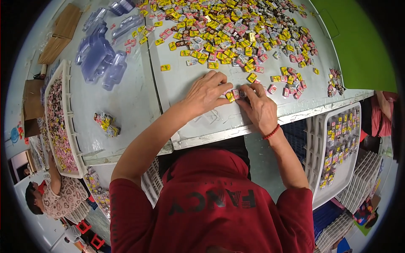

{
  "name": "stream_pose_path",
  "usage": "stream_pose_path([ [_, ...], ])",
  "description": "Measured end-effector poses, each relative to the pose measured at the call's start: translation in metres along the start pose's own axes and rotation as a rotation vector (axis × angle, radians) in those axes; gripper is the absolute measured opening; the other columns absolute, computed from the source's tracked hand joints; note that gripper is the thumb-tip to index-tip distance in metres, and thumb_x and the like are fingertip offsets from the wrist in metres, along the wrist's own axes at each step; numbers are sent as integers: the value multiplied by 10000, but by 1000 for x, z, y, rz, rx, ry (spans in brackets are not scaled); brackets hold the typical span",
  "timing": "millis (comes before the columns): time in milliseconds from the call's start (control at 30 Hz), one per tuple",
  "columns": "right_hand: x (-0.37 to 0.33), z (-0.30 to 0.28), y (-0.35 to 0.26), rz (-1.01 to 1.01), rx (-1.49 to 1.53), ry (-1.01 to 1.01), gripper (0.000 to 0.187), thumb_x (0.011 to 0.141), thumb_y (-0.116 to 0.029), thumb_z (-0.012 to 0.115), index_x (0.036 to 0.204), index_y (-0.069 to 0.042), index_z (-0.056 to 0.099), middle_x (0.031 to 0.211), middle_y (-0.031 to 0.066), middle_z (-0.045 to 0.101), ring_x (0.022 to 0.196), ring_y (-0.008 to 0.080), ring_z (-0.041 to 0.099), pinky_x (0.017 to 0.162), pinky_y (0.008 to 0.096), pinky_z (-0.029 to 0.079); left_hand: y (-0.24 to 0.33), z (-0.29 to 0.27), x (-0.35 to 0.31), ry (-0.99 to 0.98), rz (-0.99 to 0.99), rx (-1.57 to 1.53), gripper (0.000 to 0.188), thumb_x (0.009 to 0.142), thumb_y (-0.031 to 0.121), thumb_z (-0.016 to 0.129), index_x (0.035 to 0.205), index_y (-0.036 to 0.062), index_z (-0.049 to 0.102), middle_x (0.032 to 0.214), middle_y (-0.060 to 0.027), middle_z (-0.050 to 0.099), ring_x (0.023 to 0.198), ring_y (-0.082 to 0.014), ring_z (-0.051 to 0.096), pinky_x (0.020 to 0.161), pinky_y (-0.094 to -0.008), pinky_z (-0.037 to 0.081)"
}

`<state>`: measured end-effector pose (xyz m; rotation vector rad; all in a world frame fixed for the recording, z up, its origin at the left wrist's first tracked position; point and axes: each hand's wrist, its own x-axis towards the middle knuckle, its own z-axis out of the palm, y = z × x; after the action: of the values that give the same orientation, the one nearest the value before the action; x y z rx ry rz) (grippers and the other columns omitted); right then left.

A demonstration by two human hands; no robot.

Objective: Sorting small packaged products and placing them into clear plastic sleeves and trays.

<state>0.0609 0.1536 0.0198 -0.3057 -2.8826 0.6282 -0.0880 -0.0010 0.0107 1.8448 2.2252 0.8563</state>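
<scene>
Between my two hands lies a short row of small wrapped blocks (230, 96), one yellow, one pink and one darker, set side by side above the table's near edge. My left hand (206, 93) pinches the yellow end with thumb and fingers. At the other end, my right hand (258, 106) has its fingertips closed on the darker block; a red bead bracelet circles that wrist. A clear plastic piece (214, 115) lies on the table just below my hands. Beyond them spreads a large loose heap of similar blocks (228, 40) in yellow, pink, white and dark brown.
Clear plastic trays (99, 57) are piled at the left, with a filled bundle (107, 124) nearer me. A white crate (69, 126) of blocks stands far left beside another person (63, 189). At right are a green board (363, 42) and a tilted white tray (322, 181) holding packed sets.
</scene>
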Motion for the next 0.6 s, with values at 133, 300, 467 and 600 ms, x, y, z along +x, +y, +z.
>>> stream_pose_path([
  [133,2,-6,-2,46,79,8,477,762,-179,745,1199,-93,573,1115,109,594,846,300,652,675,373,542,-6,0,-4,51,-72,-16,510,663,191,800,1120,54,617,1084,-92,554,1007,-279,542,871,-377,470],
  [300,-5,-10,14,34,202,-77,483,765,-81,720,1217,-67,552,1086,134,605,878,341,636,744,392,530,-9,-18,-8,-46,-200,-124,517,709,150,766,1182,43,591,1199,-122,553,1108,-307,528,944,-374,444],
  [467,-4,-8,12,109,221,-72,442,772,-13,684,1196,-42,559,1024,157,617,891,342,634,763,378,525,-13,-15,-10,-69,-176,-138,495,728,101,743,1190,30,581,1221,-134,547,1107,-312,535,948,-370,444],
  [600,-3,-8,19,66,212,-9,417,777,-20,684,1177,-41,570,989,157,628,861,328,642,733,381,525,-10,-19,-10,-43,-183,-190,465,729,73,735,1169,28,590,1185,-129,559,1039,-297,566,897,-362,470],
])
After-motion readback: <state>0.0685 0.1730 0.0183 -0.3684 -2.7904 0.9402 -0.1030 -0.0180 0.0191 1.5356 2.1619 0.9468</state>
